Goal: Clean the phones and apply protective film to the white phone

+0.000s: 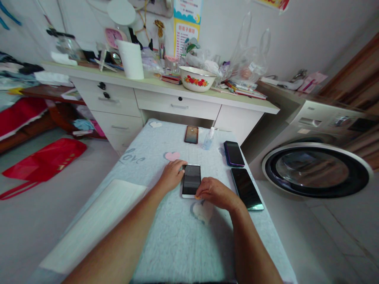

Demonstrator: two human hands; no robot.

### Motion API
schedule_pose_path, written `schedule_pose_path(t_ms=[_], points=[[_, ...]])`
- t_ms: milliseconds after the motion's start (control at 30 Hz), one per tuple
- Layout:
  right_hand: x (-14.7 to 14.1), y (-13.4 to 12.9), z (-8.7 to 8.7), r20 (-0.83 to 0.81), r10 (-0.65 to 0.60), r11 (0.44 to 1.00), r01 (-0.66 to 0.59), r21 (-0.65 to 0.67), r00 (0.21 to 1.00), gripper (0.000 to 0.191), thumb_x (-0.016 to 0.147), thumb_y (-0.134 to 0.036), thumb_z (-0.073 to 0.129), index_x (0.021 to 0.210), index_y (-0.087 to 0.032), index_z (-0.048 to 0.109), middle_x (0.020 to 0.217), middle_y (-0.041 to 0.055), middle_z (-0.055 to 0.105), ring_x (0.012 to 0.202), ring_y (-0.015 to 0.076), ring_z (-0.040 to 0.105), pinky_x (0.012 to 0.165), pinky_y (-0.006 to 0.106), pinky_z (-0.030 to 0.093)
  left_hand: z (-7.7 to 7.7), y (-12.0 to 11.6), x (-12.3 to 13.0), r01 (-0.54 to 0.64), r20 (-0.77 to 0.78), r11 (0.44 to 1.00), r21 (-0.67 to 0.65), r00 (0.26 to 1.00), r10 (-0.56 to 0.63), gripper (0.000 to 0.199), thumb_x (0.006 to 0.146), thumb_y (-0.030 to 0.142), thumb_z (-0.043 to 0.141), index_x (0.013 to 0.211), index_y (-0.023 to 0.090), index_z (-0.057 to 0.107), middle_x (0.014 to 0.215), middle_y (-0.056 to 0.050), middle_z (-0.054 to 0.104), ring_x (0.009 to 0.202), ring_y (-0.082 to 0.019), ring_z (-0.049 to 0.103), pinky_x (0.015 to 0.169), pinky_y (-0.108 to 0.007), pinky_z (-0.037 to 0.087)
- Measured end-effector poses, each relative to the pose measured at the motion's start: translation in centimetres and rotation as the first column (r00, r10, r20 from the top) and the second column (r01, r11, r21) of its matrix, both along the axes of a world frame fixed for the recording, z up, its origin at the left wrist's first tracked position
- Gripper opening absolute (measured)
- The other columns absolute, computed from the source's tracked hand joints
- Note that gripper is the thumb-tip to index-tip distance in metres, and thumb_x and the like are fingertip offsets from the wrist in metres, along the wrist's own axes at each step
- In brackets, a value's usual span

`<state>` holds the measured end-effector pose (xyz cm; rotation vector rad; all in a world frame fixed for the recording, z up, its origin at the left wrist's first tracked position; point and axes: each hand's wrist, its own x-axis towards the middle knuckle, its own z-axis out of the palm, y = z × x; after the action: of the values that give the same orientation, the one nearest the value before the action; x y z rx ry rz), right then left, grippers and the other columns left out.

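Observation:
A white-framed smartphone (pixel 192 180) with a dark screen lies flat on the cloth-covered table. My left hand (pixel 172 174) grips its upper left edge, with the fingers curled at the top corner and the thumb at the side. Over the phone's lower right corner, my right hand (pixel 212 191) is closed in a pinch. A small orange bit (pixel 197 197) shows at those fingertips; what it is I cannot make out. To the right lie a large dark smartphone (pixel 246 189) and, beyond it, another dark smartphone (pixel 234 154).
A clear spray bottle (pixel 209 139) stands behind the phone, beside a brown phone or phone case (pixel 191 135). On the left of the table lies a long white folded sheet (pixel 97 225). A cluttered desk (pixel 177 105) backs the table; a washing machine (pixel 314 138) stands at right.

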<state>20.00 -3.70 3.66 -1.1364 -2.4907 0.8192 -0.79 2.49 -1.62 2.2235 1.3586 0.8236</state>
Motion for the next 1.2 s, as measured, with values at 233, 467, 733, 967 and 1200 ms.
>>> schedule_pose_path(t_ms=[233, 467, 733, 967, 1200], points=[[-1.2, -0.4, 0.0, 0.025, 0.013, 0.996, -0.015, 0.087, 1.0, 0.02, 0.077, -0.003, 0.061, 0.075, -0.018, 0.074, 0.075, 0.0022, 0.067, 0.077, 0.0139, 0.057, 0.073, 0.023, 0.041, 0.0, -0.1, 0.1, -0.008, 0.0, 1.0, -0.002, 1.0, 0.008, 0.035, 0.078, 0.013, 0.049, 0.11, 0.017, 0.061, 0.113, -0.009, 0.063, 0.108, -0.023, 0.054, 0.097, -0.04, 0.042], [-4.2, -1.0, -1.2, 0.003, -0.015, 0.976, 0.014, 0.219, 1.0, 0.014, 0.081, -0.01, 0.063, 0.081, -0.019, 0.073, 0.078, 0.0036, 0.065, 0.08, 0.0155, 0.055, 0.078, 0.027, 0.04, 0.0, -0.1, 0.1, -0.006, -0.01, 1.0, -0.006, 1.0, 0.006, 0.037, 0.078, 0.012, 0.046, 0.111, 0.016, 0.061, 0.115, -0.009, 0.064, 0.108, -0.023, 0.054, 0.097, -0.04, 0.042], [-5.9, -1.4, -1.4, 0.013, -0.106, 0.959, 0.098, 0.267, 0.994, 0.013, 0.086, -0.018, 0.061, 0.086, -0.02, 0.074, 0.085, 0.004, 0.063, 0.082, 0.0159, 0.053, 0.079, 0.027, 0.039, 0.0, -0.1, 0.1, -0.015, -0.005, 1.0, -0.007, 1.0, 0.015, 0.037, 0.078, 0.012, 0.046, 0.111, 0.018, 0.062, 0.114, -0.008, 0.064, 0.109, -0.023, 0.054, 0.099, -0.04, 0.042], [-4.5, -0.1, -2.3, 0.038, -0.285, 0.933, 0.268, 0.242, 0.958, 0.017, 0.087, -0.018, 0.058, 0.089, -0.02, 0.075, 0.086, 0.006, 0.062, 0.085, 0.0166, 0.052, 0.078, 0.026, 0.04, -0.1, 0.0, 0.1, -0.008, -0.015, 1.0, -0.006, 1.0, 0.008, 0.037, 0.077, 0.011, 0.048, 0.11, 0.017, 0.062, 0.114, -0.008, 0.064, 0.108, -0.022, 0.055, 0.099, -0.039, 0.042], [-2.7, 0.7, -2.2, 0.063, -0.465, 0.861, 0.434, 0.266, 0.883, 0.019, 0.088, -0.018, 0.057, 0.09, -0.02, 0.075, 0.084, 0.0072, 0.062, 0.086, 0.0184, 0.052, 0.078, 0.027, 0.039, -0.1, 0.0, 0.2, 0.004, -0.022, 1.0, -0.002, 1.0, -0.004, 0.036, 0.079, 0.01, 0.047, 0.111, 0.016, 0.062, 0.115, -0.009, 0.064, 0.109, -0.022, 0.055, 0.099, -0.039, 0.041]])
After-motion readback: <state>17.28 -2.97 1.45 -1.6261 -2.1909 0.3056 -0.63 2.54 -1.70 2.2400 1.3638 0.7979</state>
